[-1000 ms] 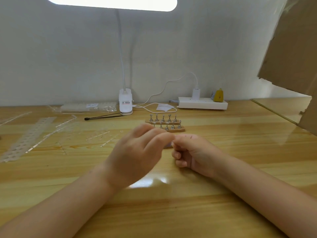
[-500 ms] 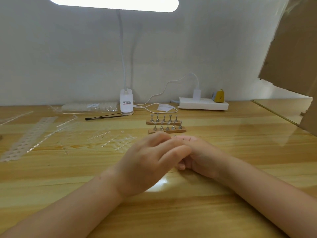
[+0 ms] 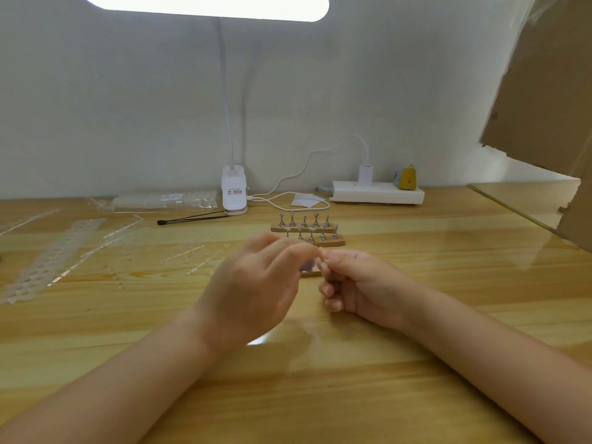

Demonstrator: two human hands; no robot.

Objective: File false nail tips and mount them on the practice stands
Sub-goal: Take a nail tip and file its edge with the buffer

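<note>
hands [image 3: 256,283] fingertips together, glossy wooden desk [image 3: 416,283], white wall [image 3: 112,107]

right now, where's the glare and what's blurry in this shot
Head view: the lamp head at the top is blown out white, and its glare shows on the glossy table just below the left hand; that hand is motion-blurred, while the practice stands look fairly sharp; the table edge bows from the wide lens.

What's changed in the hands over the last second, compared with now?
Half a second ago the left hand lay over the right hand; now they have parted, only the fingertips meeting over a small, blurred purplish piece. What either hand grips is unclear. The practice stands, lamp base and power strip stayed put.
</note>
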